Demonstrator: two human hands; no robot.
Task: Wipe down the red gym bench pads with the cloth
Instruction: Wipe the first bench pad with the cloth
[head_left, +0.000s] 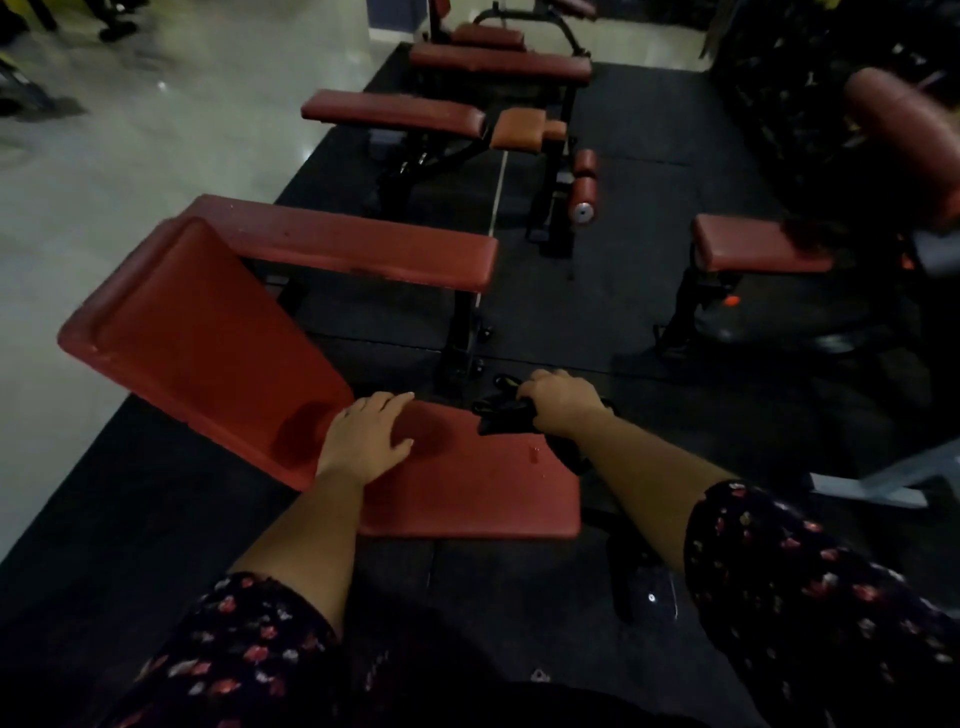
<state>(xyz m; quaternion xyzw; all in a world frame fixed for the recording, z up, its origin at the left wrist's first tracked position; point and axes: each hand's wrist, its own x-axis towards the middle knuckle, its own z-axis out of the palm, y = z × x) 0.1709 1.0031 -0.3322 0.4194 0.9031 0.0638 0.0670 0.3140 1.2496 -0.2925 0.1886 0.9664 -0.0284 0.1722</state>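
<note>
The left hand (366, 441) is laid flat, fingers straight, on the seat pad (467, 493) beside the tilted back pad (208, 338); both pads are judged firm and smooth. One soft, light cloth (501, 418) is gripped in a bunch by the curled fingers of the right hand (563, 405) at the seat pad's far edge. Behind, three long pads (353, 244) are counted, and two more at right.

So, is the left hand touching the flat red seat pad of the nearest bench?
Touching. The head view shows the left hand lying flat on the red seat pad.
</note>
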